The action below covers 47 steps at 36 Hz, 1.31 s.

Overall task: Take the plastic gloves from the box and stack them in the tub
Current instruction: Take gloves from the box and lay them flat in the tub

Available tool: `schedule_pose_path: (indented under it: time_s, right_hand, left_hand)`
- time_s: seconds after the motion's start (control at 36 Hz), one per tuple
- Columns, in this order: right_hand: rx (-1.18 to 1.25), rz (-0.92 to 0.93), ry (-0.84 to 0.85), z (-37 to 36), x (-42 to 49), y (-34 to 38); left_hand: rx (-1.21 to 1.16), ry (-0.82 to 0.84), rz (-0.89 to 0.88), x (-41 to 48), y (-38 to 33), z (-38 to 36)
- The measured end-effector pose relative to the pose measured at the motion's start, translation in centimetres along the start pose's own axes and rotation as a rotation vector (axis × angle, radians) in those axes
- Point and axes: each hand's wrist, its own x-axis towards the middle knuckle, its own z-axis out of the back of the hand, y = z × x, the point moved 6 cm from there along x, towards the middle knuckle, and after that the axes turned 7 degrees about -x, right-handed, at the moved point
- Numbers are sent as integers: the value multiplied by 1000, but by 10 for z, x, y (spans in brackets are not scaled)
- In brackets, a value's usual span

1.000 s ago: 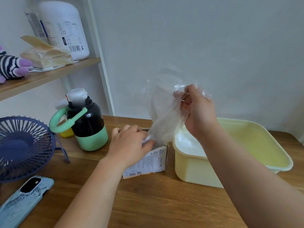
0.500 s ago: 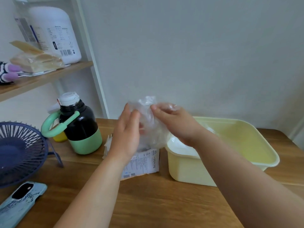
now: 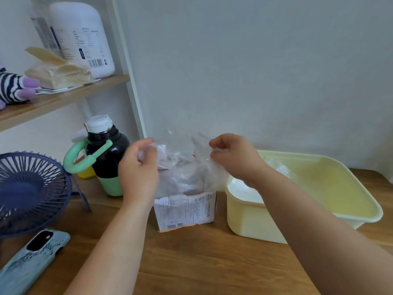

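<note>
— What have you got hold of?

— Your left grip (image 3: 138, 171) and your right grip (image 3: 231, 158) each pinch one side of a clear plastic glove (image 3: 185, 167). Fingers are curled on the film, and it is spread crumpled between them.

— And where is that glove?

— In the air, just above the open top of the white glove box (image 3: 185, 209). Its lower edge hangs at the box's opening. Whether it touches the cardboard you cannot tell.

— Where does the box stand?

— Upright on the wooden surface (image 3: 202, 262), towards its back edge. The pale yellow tub (image 3: 244, 218) is just beside it on the right.

— Anything in the tub?

— Pale plastic gloves (image 3: 244, 188) lie in its near left corner.

— What else is on your left?

— A black and green bottle (image 3: 106, 154) stands left of the box, behind your left grip. A navy desk fan (image 3: 29, 192) sits by the surface's left edge. A phone (image 3: 32, 258) lies face down in front of the fan.
</note>
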Motion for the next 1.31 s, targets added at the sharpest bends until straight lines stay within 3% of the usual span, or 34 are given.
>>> schedule_pose_path:
  time_s: [0.17,0.33,0.47,0.61,0.69,0.78,0.94,1.03,1.11,1.19,1.31]
  right_hand:
    - [-325,197,83,-27,-5,14]
    - [-727,241,440,-72,-9,17]
    - [-746,130,655,-83,-15,19]
    - [-793,96,727,-91,-15,14]
    - [-663,180,609,-85,-12,23]
    - [-441,244,408,-59,-8,35]
    - [69,86,72,-3,-1,39]
    - [415,36,151,11,-6,47]
    - [376,83,345,12,-15,59]
    - [308,170,265,23,-22,65]
    - [614,136,259,44,-26,59]
  left_hand:
    - [-219,-316,-29,9,-4,26]
    - [-282,-485,-105,7,-6,50]
    - [-282,-474,-193,8,-21,58]
    - [-435,-412,-193,16,-29,60]
    - [-530,-206,-75,20,-18,44]
    - [-548,-105,7,16,-11,33]
    - [-609,-17,46,11,-25,15]
    - [-501,84,-26,7,-43,0]
    - [-337,278,-72,-5,-63,-25]
    - [-293,448,-64,-18,-76,-48]
    - [-461,561,59,-19,-72,-67]
